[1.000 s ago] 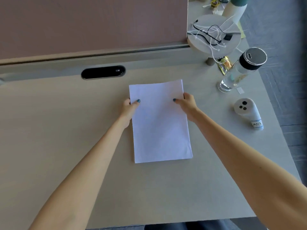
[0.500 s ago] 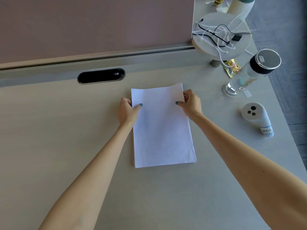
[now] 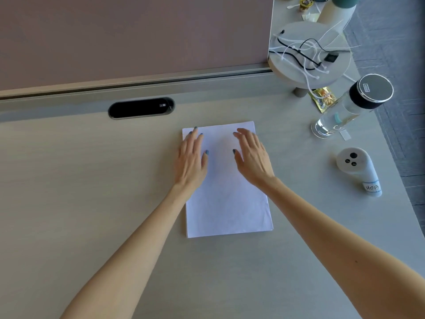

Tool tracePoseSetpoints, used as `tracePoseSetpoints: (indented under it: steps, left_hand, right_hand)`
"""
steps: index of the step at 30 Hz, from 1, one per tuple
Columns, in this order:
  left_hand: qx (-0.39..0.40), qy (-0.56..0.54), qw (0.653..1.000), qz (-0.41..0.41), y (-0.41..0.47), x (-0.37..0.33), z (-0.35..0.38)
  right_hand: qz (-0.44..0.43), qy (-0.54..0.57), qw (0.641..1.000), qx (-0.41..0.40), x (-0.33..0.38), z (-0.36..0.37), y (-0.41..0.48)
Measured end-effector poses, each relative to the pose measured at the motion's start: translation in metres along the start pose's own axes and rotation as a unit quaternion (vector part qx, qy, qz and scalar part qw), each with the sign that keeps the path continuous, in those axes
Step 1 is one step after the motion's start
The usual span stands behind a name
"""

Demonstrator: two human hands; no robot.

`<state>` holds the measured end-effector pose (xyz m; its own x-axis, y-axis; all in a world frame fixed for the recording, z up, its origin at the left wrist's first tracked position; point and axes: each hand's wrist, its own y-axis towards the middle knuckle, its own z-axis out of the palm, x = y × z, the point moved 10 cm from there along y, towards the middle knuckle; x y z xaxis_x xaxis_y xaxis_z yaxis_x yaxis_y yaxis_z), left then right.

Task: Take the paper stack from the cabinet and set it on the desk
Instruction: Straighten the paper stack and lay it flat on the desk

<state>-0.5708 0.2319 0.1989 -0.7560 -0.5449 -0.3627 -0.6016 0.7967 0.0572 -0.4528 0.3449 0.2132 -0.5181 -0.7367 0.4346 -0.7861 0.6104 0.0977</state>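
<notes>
In the head view, the paper stack (image 3: pixel 227 199) is seen lying flat on the table (image 3: pixel 92 192), roughly in the middle of the surface, with its long sides running away from the person and its near edge slightly skewed. Both forearms are stretched forward over the table. The left hand (image 3: pixel 190 161) is spread flat, palm down, over the far left part of the stack, its outer edge reaching just past the sheet's left side; nothing is gripped by it. The right hand (image 3: pixel 253 158) is likewise opened out, palm down, over the far right part of the stack, and no sheet is pinched between its fingers. Whether the palms press on the paper or float just above it cannot be told.

Beyond the stack, a dark oval cable slot (image 3: pixel 141 108) is set into the table, and a pinkish divider panel (image 3: pixel 133 35) is raised along the far edge. To the right, a clear bottle (image 3: pixel 351 105) with a black and silver cap is stood near the table's edge, well apart from the stack. A white handheld device (image 3: pixel 357 168) with a handwritten label is laid nearer the person. A small round stand (image 3: pixel 309 54) strewn with cables is placed at the far right corner, with a yellow packet (image 3: pixel 322 99) beside its foot.
</notes>
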Motion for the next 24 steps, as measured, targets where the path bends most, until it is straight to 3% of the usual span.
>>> tracePoseSetpoints:
  steps: [2, 5, 17, 22, 24]
  left_hand:
    - [0.042, 0.024, 0.998, 0.046, -0.006, -0.007, 0.018]
    - [0.073, 0.069, 0.994, 0.051, -0.013, -0.006, 0.036]
    - [0.060, 0.108, 0.992, 0.022, -0.017, -0.001, 0.040]
    - [0.086, 0.073, 0.993, 0.019, -0.016, 0.000, 0.042]
    - [0.092, 0.006, 0.996, 0.011, -0.015, 0.003, 0.039]
  right_hand:
    - [-0.037, -0.026, 0.998, 0.033, 0.005, 0.015, -0.005]
    - [-0.058, -0.036, 0.995, 0.067, 0.002, 0.034, -0.014]
    - [-0.050, -0.070, 0.993, 0.075, -0.006, 0.044, -0.019]
    - [-0.030, -0.080, 0.993, 0.087, -0.007, 0.041, -0.018]
    - [0.014, -0.042, 0.996, 0.079, -0.012, 0.033, -0.023]
